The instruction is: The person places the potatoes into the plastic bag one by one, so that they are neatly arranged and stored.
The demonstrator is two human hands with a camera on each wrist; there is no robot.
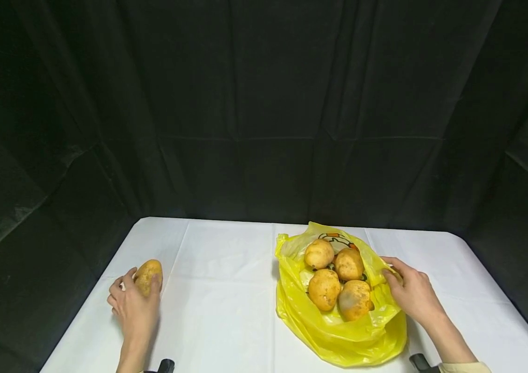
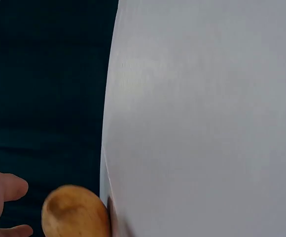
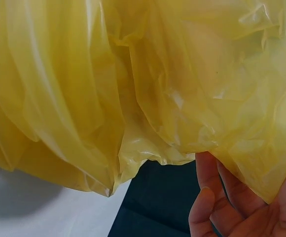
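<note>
At the left side of the table my left hand [image 1: 136, 309] holds a potato [image 1: 149, 274], fingers on its left and thumb on its right. The left wrist view catches that potato [image 2: 76, 213] low in the frame, with fingertips beside it. On the right, a yellow plastic bag [image 1: 334, 339] sits with its mouth spread wide. Several potatoes [image 1: 324, 290] lie inside it. My right hand [image 1: 414, 291] pinches the bag's right rim between thumb and fingers. Crinkled yellow plastic [image 3: 59, 98] fills much of the right wrist view, above the curled fingers [image 3: 202, 207].
A white cloth [image 1: 226, 290] covers the table, its rounded far corners showing. Black curtain [image 1: 264, 114] hangs behind and along both sides. Dark straps or mounts [image 1: 166, 365] show near the wrists at the bottom edge.
</note>
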